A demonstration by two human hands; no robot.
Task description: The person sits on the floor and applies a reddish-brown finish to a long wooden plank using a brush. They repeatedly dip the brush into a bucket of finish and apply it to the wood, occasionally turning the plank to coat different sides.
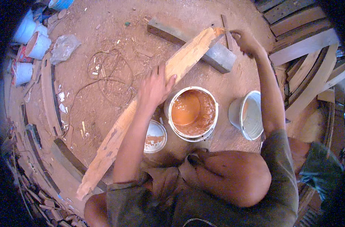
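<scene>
A long, pale wooden plank (114, 135) with rough, patchy faces runs slantwise from the lower left to the far right. My left hand (151, 87) grips it around the middle, thumb along its right edge. Beneath the plank's far end lies a grey squared beam (219, 58). My right hand (248, 44) is closed beside that far end, where an orange-brown smear shows on the wood. Whatever its fingers hold is too small to make out. Close to my knees stands a white bucket (216, 109) holding wet orange-brown paste.
Right of the paste bucket is a second pale bucket (236, 113). A white lid (157, 140) smeared with paste lies left. Curved timbers (312, 77) are stacked at right. A loose cord (110, 78) coils on the dirt floor, with more buckets (38, 45) at far left.
</scene>
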